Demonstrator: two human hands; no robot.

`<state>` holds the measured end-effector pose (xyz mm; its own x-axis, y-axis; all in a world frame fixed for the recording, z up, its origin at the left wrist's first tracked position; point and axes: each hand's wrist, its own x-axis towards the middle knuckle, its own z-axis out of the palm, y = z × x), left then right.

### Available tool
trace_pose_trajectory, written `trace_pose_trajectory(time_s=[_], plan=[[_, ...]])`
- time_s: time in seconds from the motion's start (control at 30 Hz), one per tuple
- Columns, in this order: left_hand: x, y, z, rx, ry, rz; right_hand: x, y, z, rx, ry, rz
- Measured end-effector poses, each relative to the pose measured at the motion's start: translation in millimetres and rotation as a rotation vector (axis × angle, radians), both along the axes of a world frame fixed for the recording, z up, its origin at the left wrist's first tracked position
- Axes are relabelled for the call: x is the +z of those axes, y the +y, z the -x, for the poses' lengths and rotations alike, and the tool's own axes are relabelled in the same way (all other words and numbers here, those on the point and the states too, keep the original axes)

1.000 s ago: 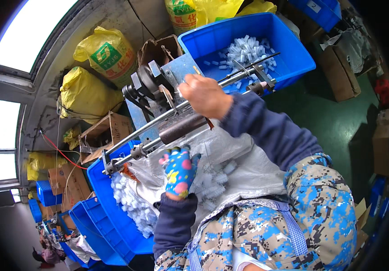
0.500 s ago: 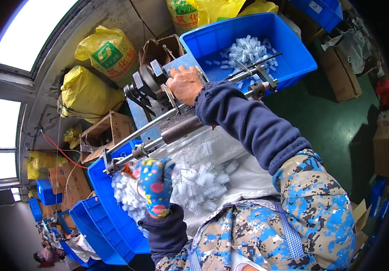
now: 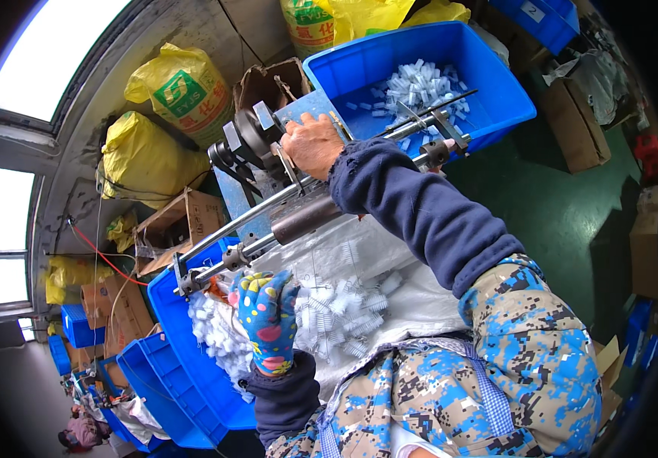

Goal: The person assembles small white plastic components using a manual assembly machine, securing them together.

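My left hand (image 3: 266,324), in a blue glove with coloured dots, has its fingers closed just below the near end of the metal rod (image 3: 226,229). Whatever it pinches is hidden by the glove. Beside and beneath it lie many clear ribbed plastic pieces (image 3: 337,305), heaped on a white plastic sheet (image 3: 424,305). My bare right hand (image 3: 314,145) is curled over the top of a bench machine (image 3: 253,141) with a dark round head; what its fingers grip cannot be made out. A dark cylinder (image 3: 306,220) runs along the machine below that hand.
Beyond the machine stands a blue bin (image 3: 489,84) holding clear small pieces (image 3: 420,88). Another blue bin (image 3: 162,290) is under my left hand. Yellow sacks (image 3: 146,156) and a cardboard box (image 3: 180,229) line the left wall. Another person (image 3: 85,427) is far off at lower left.
My left hand has shifted slightly down and to the right, away from the rod's end. The right hand stays in place on the machine.
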<state>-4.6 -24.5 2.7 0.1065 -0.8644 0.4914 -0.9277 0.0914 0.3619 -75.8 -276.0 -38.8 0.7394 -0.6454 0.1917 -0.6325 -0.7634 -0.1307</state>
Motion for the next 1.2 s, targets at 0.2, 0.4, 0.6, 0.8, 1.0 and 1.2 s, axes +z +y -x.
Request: trace_pose_trajectory(time_s=[0.2, 0.4, 0.6, 0.8, 1.0, 1.2], plan=[[3.8, 3.1, 2.6, 0.025, 0.105, 0.012, -5.3, 0.0, -1.8, 0.013, -0.083, 0.088], [2.0, 1.0, 9.1, 0.015, 0.152, -0.002, 1.1, -1.1, -6.6, 0.03, -0.038, -0.048], [-0.6, 2.3, 9.1, 0.026, 0.162, -0.013, -4.1, -3.5, -1.6, 0.057, -0.061, 0.033], [-5.9, 3.5, 8.2, 0.029, 0.182, -0.031, -0.8, -0.7, -3.1, 0.028, -0.008, 0.035], [-5.2, 1.9, 10.2, 0.002, 0.183, -0.024, 0.9, -1.1, -4.0, 0.037, -0.022, 0.006], [-8.2, 5.5, 7.8, 0.032, 0.195, -0.036, -8.5, -6.4, -7.4, 0.048, -0.045, 0.031]])
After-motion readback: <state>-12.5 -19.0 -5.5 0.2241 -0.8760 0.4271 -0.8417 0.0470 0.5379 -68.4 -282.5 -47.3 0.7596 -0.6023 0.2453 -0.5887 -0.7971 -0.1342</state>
